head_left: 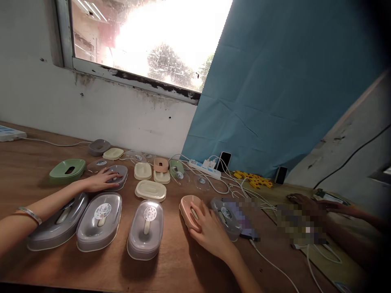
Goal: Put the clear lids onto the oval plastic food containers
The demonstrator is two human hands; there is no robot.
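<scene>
1. Head view: I see the right hand (210,228) just right of the centre grey box (145,246), half open and draped palm-down over a peach box (186,208). Fingers and thumb touch the peach box near its slot; I cannot tell whether they grip it.
2. Beyond the centre grey box and to its left, the left hand (100,180) lies with fingers loosely extended over a small grey box (122,173). Whether it has hold of that box, I cannot tell.
3. Clear-covered like the centre grey box, the left-hand neighbour (99,228) stands just left of it, and the far-left grey box (45,236) comes next, partly under the left forearm.
4. Right of the centre grey box, past the peach box, sits another clear-covered box (226,217).
5. Directly behind the centre grey box lies a cream lid (150,190); a green box (67,173) sits behind it, well to its left.
6. Farther back, to the right of the centre grey box, I see a power strip (204,169), a leaning phone (224,160) and yellow pieces (253,179).
7. Well right of the centre grey box, another person's hand (305,205) shows dimly.
</scene>
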